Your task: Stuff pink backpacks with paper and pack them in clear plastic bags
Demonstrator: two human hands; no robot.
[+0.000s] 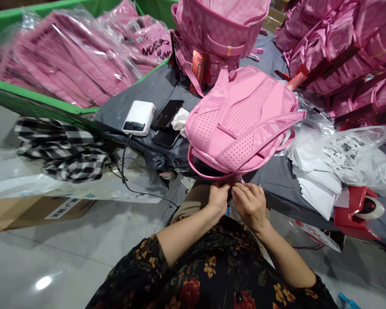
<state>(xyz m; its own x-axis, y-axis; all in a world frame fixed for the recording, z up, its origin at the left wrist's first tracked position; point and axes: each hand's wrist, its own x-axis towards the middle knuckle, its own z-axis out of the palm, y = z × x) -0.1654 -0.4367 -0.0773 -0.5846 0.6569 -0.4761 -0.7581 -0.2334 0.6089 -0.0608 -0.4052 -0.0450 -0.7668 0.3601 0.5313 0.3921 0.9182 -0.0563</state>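
A pink backpack (244, 113) lies on the dark cloth-covered table (273, 184), its straps and dotted back panel facing up. Just below its near edge, close to my body, my left hand (218, 198) and my right hand (250, 205) are almost touching. Both have their fingers curled in a pinch. A bit of pinkish material shows between the fingertips, but it is too small and too covered to name. Whether it belongs to the backpack I cannot tell.
Behind stands another pink backpack (212, 34); more are stacked at right (350, 47). Left is a green-edged bin (80, 110) of bagged pink packs. A white power bank (139, 116), dark phones, white papers (318, 193), a plastic bag (373, 163) and a red tape dispenser (350, 214) lie around.
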